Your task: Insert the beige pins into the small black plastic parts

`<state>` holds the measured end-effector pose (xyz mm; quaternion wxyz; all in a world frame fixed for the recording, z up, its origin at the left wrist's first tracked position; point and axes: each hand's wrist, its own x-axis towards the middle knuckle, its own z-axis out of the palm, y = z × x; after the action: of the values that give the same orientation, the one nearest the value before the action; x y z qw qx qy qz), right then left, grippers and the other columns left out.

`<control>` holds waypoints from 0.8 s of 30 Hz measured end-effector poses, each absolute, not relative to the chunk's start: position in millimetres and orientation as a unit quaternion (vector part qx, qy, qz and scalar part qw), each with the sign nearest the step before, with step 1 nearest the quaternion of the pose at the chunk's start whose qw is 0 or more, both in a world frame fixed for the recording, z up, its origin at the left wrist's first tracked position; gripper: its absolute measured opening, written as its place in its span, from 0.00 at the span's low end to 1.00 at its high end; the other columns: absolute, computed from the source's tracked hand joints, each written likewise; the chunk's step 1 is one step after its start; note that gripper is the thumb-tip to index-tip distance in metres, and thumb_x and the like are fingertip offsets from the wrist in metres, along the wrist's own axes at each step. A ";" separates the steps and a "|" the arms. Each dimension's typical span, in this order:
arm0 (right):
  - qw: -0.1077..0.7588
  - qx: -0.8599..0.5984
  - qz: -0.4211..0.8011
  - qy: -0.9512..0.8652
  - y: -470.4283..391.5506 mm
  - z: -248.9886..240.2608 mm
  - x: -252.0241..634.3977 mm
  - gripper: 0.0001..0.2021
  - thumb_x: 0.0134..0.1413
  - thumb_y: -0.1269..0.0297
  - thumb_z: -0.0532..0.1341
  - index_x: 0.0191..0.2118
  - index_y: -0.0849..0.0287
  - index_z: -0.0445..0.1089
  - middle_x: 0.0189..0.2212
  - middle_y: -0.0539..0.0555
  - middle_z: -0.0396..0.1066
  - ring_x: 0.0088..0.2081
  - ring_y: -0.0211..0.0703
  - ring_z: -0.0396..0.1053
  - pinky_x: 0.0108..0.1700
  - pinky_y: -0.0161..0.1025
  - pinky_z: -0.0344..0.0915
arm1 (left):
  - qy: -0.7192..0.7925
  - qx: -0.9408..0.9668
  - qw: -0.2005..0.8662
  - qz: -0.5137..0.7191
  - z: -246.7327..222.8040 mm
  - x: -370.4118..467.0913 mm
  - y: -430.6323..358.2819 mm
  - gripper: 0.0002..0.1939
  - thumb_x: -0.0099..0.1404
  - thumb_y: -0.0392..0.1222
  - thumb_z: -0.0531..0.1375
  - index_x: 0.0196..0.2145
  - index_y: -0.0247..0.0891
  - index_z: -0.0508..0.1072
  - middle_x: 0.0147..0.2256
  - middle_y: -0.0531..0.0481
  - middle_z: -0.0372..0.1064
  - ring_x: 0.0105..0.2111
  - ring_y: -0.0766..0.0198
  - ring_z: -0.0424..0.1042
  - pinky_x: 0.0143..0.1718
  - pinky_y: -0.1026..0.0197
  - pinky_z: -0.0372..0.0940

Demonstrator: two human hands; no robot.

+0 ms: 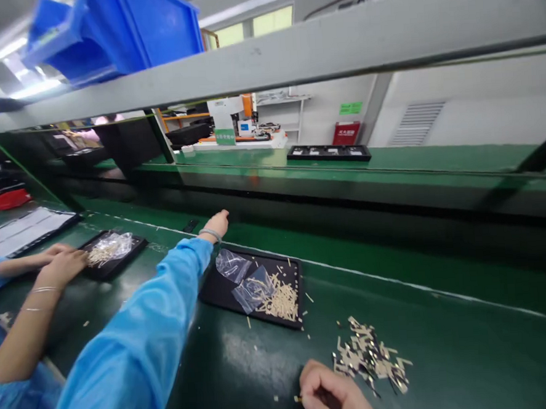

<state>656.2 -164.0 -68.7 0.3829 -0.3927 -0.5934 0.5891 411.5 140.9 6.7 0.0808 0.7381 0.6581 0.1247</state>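
Observation:
My left arm, in a blue sleeve, stretches forward across the bench. My left hand (pixel 217 225) is beyond the black tray (pixel 213 288), over the green strip past the white line. Its fingers are drawn together, and whatever they hold is hidden. Near the front edge, my right hand (pixel 335 393) is closed in a pinch on a small beige strip (pixel 298 400). Just beyond it lies a loose pile of small beige and black pieces (pixel 372 356). The black tray holds a heap of beige strips (pixel 281 299) and clear plastic bags (pixel 255 289).
At left, a co-worker's hands (pixel 61 264) are at another black tray (pixel 114 266) with strips and a bag. A grey shelf beam (pixel 313 35) crosses above, bearing blue bins (pixel 151 27). A small black item (pixel 190 225) lies beside my left wrist. Stray strips dot the green bench.

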 end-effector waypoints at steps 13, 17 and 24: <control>0.422 -0.337 0.535 -0.650 -199.8 -29.0 662.0 0.06 0.50 0.70 0.56 0.24 0.58 0.62 0.27 0.55 0.67 0.28 0.39 0.64 0.31 0.36 0.62 | 0.354 0.827 0.348 0.263 -3.2 484.1 -111.5 0.24 0.60 0.29 0.53 0.53 0.44 0.64 0.41 0.47 0.67 0.40 0.61 0.66 0.45 0.57 0.62; 0.418 -0.332 0.522 -0.665 -205.3 -15.4 661.3 0.07 0.50 0.69 0.56 0.23 0.58 0.62 0.25 0.54 0.67 0.27 0.39 0.64 0.30 0.36 0.62 | 0.387 0.543 0.614 0.421 -20.1 505.8 -115.6 0.10 0.54 0.36 0.63 0.37 0.36 0.71 0.31 0.50 0.68 0.30 0.67 0.66 0.36 0.64 0.62; 0.456 -0.396 0.487 -0.631 -199.0 -9.8 671.9 0.11 0.54 0.63 0.55 0.22 0.58 0.62 0.22 0.51 0.62 0.25 0.39 0.61 0.27 0.35 0.59 | 0.208 0.220 0.825 0.478 -31.3 532.6 -117.2 0.08 0.58 0.39 0.62 0.33 0.39 0.64 0.35 0.52 0.64 0.37 0.61 0.69 0.43 0.49 0.62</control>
<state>671.9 -199.0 -9.8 0.4565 -0.3962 -0.6308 0.4866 532.6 -117.2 -31.3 0.8247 0.2199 0.2075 0.4780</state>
